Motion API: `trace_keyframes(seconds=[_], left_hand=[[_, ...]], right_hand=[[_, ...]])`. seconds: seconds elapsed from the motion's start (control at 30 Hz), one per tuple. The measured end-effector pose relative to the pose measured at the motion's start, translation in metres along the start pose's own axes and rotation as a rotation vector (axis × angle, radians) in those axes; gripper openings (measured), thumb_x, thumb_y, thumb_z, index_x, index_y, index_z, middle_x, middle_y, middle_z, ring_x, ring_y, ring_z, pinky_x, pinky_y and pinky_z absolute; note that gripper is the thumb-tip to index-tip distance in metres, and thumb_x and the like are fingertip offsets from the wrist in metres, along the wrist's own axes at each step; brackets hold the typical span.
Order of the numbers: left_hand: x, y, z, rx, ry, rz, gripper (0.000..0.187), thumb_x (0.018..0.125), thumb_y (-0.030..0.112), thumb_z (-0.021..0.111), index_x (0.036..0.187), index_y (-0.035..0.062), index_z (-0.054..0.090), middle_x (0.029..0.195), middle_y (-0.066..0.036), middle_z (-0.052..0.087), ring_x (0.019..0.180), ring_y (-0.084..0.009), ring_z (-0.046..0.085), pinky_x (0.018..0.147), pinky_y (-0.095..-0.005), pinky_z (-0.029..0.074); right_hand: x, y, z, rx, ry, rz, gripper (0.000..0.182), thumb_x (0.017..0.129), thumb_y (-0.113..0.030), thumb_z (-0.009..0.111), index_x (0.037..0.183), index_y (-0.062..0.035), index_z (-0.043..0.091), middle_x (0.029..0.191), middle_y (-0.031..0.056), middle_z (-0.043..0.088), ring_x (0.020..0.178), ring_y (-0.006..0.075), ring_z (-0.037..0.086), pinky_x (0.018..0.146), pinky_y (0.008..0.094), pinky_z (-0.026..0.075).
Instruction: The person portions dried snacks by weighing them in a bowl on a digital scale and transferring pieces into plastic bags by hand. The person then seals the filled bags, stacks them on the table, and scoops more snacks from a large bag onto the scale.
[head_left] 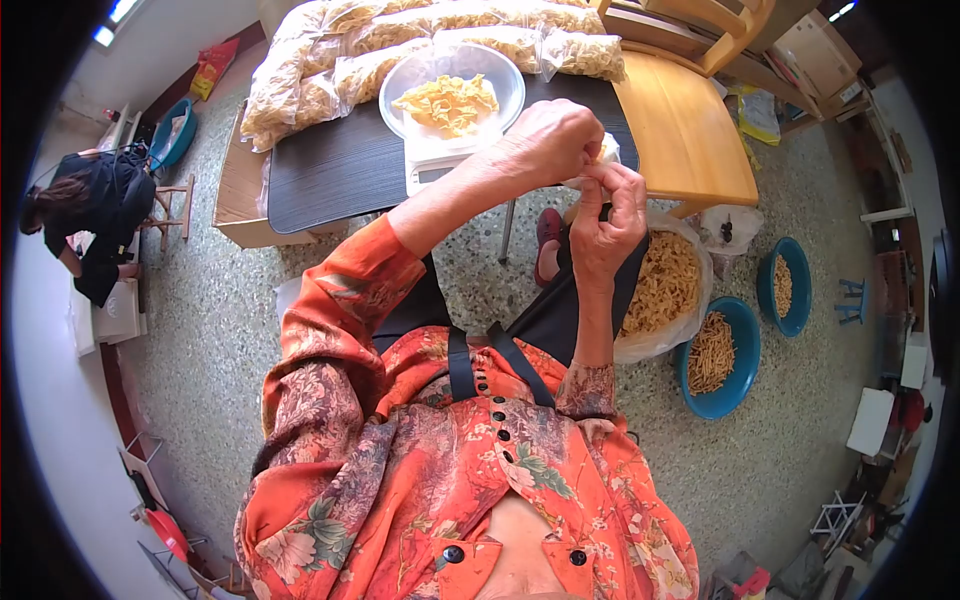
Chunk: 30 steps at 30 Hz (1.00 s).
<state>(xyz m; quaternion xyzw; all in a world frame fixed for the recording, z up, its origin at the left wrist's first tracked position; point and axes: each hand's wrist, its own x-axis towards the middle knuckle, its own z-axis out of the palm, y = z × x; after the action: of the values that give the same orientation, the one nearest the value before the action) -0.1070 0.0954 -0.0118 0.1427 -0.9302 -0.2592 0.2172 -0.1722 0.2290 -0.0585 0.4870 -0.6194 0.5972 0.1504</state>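
My left hand (560, 138) reaches across from the left with its fingers closed in a pinch. Just below and to the right, my right hand (612, 222) is raised, thumb and fingers pinched together. Between them is a small whitish piece of thin plastic (608, 150), mostly covered by the fingers; its exact kind is hidden. Left of the hands, a translucent bowl (393, 82) with yellow dried pieces (455, 104) sits on a white scale (425, 172), partly behind my left forearm. Both stand on a dark table (330, 175).
Filled clear bags (375, 75) are stacked at the table's back. A wooden chair (690, 130) adjoins it. To my right are an open sack (665, 285) of dried pieces and two teal basins (740, 390). Another person (95, 205) sits at far left.
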Motion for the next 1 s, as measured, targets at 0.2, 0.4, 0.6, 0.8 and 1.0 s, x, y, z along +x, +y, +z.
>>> trace_keyframes(seconds=[0.2,0.4,0.6,0.8,1.0], left_hand=[[0.002,0.004,0.005,0.092,0.16,0.06,0.019,0.071,0.012,0.077,0.077,0.0039,0.06,0.074,-0.014,0.064,0.077,-0.0357,0.066,0.066,-0.0434,0.051],[-0.003,0.004,0.004,0.196,0.134,-0.057,0.021,0.076,0.018,0.077,0.08,0.0054,0.061,0.075,-0.013,0.066,0.079,-0.0347,0.067,0.068,-0.0445,0.051],[-0.017,-0.026,-0.03,-0.192,0.111,-0.027,0.01,0.081,0.01,0.075,0.087,0.0034,0.07,0.076,-0.009,0.07,0.067,-0.0147,0.067,0.064,-0.0293,0.053],[-0.034,-0.099,-0.099,0.262,0.023,-0.228,0.017,0.075,0.01,0.075,0.086,0.0029,0.065,0.082,-0.011,0.065,0.078,-0.0239,0.063,0.072,-0.0354,0.05],[-0.049,-0.099,-0.098,0.68,-0.25,-0.253,0.026,0.068,0.003,0.075,0.092,0.0052,0.067,0.097,-0.011,0.067,0.1,-0.0302,0.065,0.088,-0.0407,0.052]], right_hand=[[-0.002,0.003,-0.004,0.012,-0.001,0.021,0.007,0.088,0.0,0.069,0.095,-0.0017,0.068,0.094,0.0117,0.064,0.089,0.0279,0.066,0.079,0.0377,0.053],[-0.002,-0.001,-0.001,0.014,-0.026,0.054,0.006,0.089,-0.001,0.069,0.094,-0.0015,0.068,0.094,0.0109,0.064,0.09,0.0265,0.065,0.08,0.0366,0.053],[-0.002,-0.001,0.0,0.021,-0.021,0.035,0.005,0.088,0.001,0.07,0.092,-0.0016,0.069,0.092,0.0091,0.064,0.089,0.0245,0.065,0.081,0.0356,0.052],[-0.002,0.0,0.0,0.023,-0.013,0.056,0.006,0.086,0.003,0.07,0.09,-0.0015,0.069,0.09,0.0083,0.064,0.089,0.0237,0.064,0.08,0.0352,0.052],[-0.004,0.002,0.003,0.038,-0.026,0.059,0.006,0.086,0.003,0.07,0.089,-0.0018,0.069,0.09,0.0083,0.064,0.089,0.0239,0.064,0.081,0.0351,0.052]])
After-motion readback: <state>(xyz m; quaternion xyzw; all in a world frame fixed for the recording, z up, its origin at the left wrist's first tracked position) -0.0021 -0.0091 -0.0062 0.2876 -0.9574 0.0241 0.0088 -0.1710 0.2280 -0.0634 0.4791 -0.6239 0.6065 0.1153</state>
